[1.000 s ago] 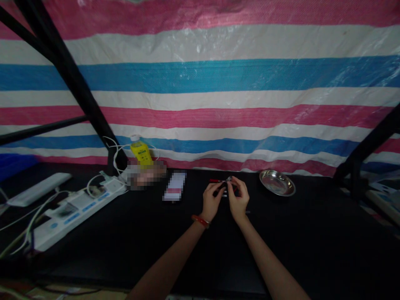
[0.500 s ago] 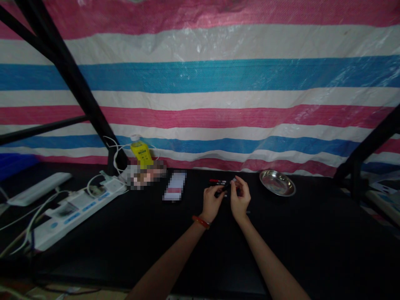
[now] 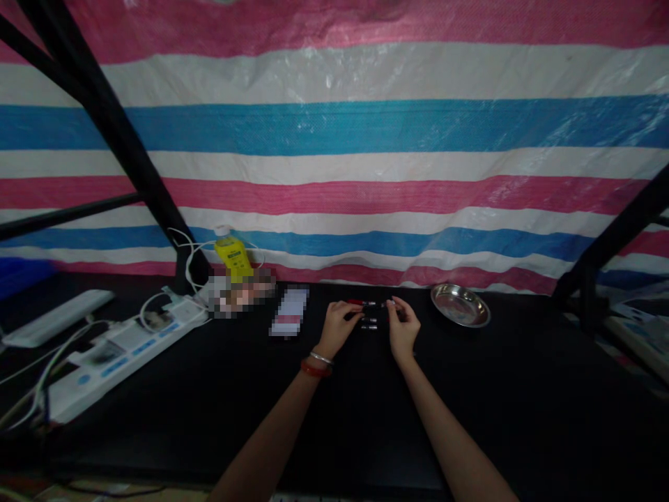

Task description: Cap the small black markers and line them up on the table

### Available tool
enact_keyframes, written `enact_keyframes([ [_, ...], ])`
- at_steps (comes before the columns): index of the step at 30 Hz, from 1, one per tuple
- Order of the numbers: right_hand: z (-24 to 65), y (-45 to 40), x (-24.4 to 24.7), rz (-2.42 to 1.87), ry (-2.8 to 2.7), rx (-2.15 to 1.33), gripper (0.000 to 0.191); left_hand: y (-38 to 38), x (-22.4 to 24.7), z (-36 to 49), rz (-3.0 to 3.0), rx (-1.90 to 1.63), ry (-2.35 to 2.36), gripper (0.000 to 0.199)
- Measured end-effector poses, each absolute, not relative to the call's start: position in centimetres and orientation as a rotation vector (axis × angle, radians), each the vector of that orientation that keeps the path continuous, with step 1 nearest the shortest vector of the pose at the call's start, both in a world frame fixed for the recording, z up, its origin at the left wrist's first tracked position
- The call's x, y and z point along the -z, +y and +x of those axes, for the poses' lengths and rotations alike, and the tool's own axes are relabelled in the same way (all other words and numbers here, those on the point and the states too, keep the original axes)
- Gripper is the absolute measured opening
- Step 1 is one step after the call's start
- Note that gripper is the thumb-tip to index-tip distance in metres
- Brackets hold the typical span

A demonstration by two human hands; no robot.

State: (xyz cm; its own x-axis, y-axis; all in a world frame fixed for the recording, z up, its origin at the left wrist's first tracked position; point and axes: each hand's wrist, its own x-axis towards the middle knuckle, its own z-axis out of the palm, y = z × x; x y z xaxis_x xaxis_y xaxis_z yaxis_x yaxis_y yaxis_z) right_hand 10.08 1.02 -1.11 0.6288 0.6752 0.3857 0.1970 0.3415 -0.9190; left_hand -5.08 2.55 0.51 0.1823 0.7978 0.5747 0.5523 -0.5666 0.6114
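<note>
My left hand (image 3: 339, 329), with a red bracelet and a silver bangle at its wrist, is closed in a pinch at the left end of a group of slim pens. It seems to grip a black pen, whose body barely shows against the black table. A red pen (image 3: 355, 302) with a silver band lies just beyond its fingertips. Two dark pens with silver bands (image 3: 368, 327) lie between the hands. My right hand (image 3: 402, 328) pinches thumb and forefinger together at the right of the group; whatever is between them is too small to make out.
A shiny metal dish (image 3: 460, 305) sits to the right. Left of my hands lie a blurred phone (image 3: 290, 312), a yellow bottle (image 3: 233, 256) and a white power strip (image 3: 128, 355) with cables. Black frame bars (image 3: 112, 132) and a striped sheet (image 3: 366, 164) stand behind the black table.
My hands have moved apart, the left one going left and slightly down. The black pen no longer spans the gap between them, and more of the pens on the table shows.
</note>
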Motion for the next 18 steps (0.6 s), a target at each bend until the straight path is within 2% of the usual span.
enact_keyframes([
  [18, 10.5, 1.5, 2.6, -1.358, -1.274, -0.374, 0.028, 4.4, 0.4, -8.1, 2.444, -1.125, 1.413, 0.02],
])
